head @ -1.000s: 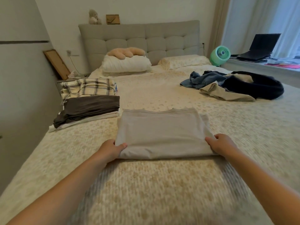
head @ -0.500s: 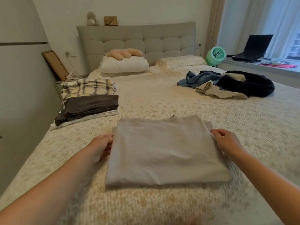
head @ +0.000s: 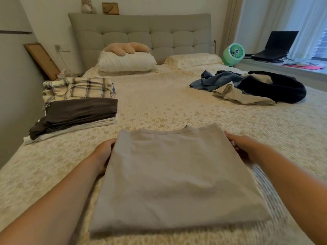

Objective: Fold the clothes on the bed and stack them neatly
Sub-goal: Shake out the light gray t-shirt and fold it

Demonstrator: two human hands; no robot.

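Bedding in a cream floral quilt covers the bed (head: pixel 159 106), and on it lie 1 folded grey garment (head: pixel 175 175), 1 stack and 1 loose heap. That grey garment, smooth soft knit folded into a flat rectangle, sits near the viewer at centre, its ribbed neckline at the far edge. 2 bare hands flank it: the left hand (head: pixel 104 152) lies against its left edge with fingers tucked under the cloth, and the right hand (head: pixel 246 147) cups its right edge, fingers curled at the fabric. At far left, the stack of folded clothes (head: pixel 76 105) shows a plaid piece, a dark brown piece and pale layers beneath. At far right, the crumpled unfolded pile (head: pixel 251 87) mixes blue denim, beige and black cloth.
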